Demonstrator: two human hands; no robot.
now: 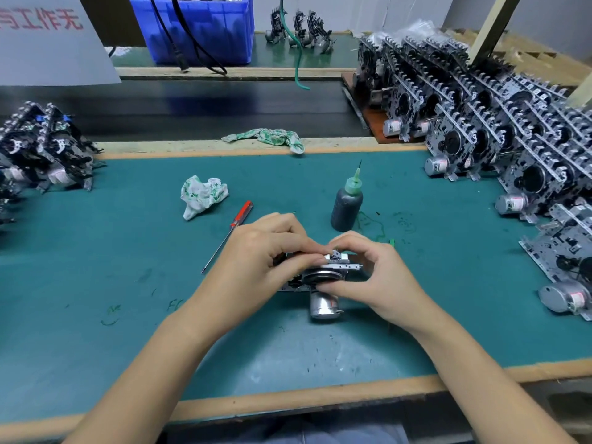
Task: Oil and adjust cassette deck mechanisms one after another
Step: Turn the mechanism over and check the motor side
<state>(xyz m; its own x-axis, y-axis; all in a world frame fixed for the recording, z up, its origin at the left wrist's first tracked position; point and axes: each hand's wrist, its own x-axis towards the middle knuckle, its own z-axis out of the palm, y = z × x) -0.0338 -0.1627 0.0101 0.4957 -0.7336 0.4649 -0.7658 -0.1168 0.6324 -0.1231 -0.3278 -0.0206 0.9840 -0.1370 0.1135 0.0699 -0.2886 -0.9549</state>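
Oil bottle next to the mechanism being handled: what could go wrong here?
1. The oil bottle stands upright just beyond the right hand; a lift or elbow swing could tip it.
2. Both hands pinch the mechanism; the left hand hides part of it, so a slip could go unseen.

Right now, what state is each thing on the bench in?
Cassette mechanism: gripped by both hands, motor toward the camera.
Left hand: fingers curled on the mechanism.
Right hand: pinching the mechanism.
Oil bottle: upright, untouched.
Screwdriver: lying flat, unheld.
Crumpled cloth: bunched on the mat.
Second cloth: draped over the mat's far edge.
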